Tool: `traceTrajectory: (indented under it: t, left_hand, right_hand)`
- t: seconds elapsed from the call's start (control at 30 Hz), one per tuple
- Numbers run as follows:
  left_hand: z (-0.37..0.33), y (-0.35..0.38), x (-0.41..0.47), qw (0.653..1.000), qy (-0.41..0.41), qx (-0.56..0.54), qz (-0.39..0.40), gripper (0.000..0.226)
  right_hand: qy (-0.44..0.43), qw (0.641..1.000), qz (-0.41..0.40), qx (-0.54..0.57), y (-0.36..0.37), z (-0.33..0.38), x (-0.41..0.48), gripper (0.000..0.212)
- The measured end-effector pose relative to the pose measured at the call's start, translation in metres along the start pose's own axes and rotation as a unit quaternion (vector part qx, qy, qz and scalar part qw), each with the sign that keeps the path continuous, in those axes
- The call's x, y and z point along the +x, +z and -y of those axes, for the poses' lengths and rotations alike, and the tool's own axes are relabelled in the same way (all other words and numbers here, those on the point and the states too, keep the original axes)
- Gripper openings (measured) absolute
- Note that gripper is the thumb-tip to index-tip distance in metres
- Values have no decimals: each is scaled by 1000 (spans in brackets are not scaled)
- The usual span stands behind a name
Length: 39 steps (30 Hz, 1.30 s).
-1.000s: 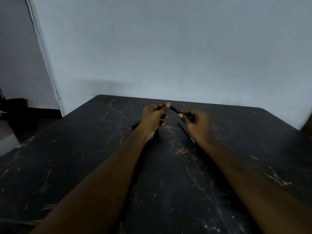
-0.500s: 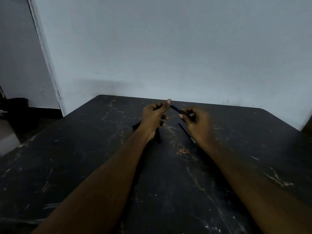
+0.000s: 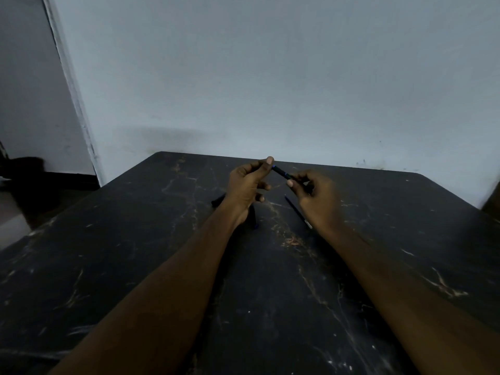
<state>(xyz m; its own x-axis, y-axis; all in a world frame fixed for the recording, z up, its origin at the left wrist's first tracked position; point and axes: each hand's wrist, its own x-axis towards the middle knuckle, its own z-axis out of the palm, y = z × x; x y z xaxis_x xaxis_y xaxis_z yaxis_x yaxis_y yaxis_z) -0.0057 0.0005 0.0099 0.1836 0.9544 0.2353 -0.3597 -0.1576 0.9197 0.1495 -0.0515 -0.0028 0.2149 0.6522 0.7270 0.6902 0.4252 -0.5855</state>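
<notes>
Both hands are raised over the far half of a black marble table (image 3: pixel 140 266). Between them is a dark pen (image 3: pixel 281 173) with a small blue mark near its left end. My left hand (image 3: pixel 247 185) pinches that left end between thumb and forefinger. My right hand (image 3: pixel 315 196) grips the other end, fingers curled round it. A thin pen refill (image 3: pixel 297 212) lies on the table under my right hand. Two more dark pens, one (image 3: pixel 217 200) left of my left wrist and one (image 3: pixel 253 217) with a blue tip right of it, lie partly hidden.
A pale wall (image 3: pixel 270 77) rises just behind the table's far edge. A doorway with a white frame (image 3: pixel 73 85) and dark things on the floor is at the left. A dark object (image 3: pixel 492 198) shows at the right edge.
Both hands have lifted slightly with the pen, which stays held at both ends. The objects on the table have not moved.
</notes>
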Motion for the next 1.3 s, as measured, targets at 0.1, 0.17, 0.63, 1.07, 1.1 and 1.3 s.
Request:
traceTrajectory:
  t: [0.1,0.17,0.63,1.07,1.1,1.3]
  left_hand:
    - [1,0,-1,999,4,30,-18,40]
    - [2,0,-1,998,10,53,-23,29]
    - [-1,0,-3,1000,-2,18,18,19]
    - [-1,-1,-3,999,17,33,3,25]
    - [-1,-1,-3,999,18,29,2,26]
    - [-3,1,-5,1000,14,8,3,27]
  right_hand:
    - [-10,1000,1,-5,0,-1,0,11]
    - [-18,1000,-3,-12,0,-1,1,12]
    - [12,1000,3,-6,-1,4,0,6]
    - [-1,1000,25,-4,-2,11,0,15]
    - [1,1000,30,-6,-1,12,0,19]
    - [-9,999,16,-29,2,13,-2,15]
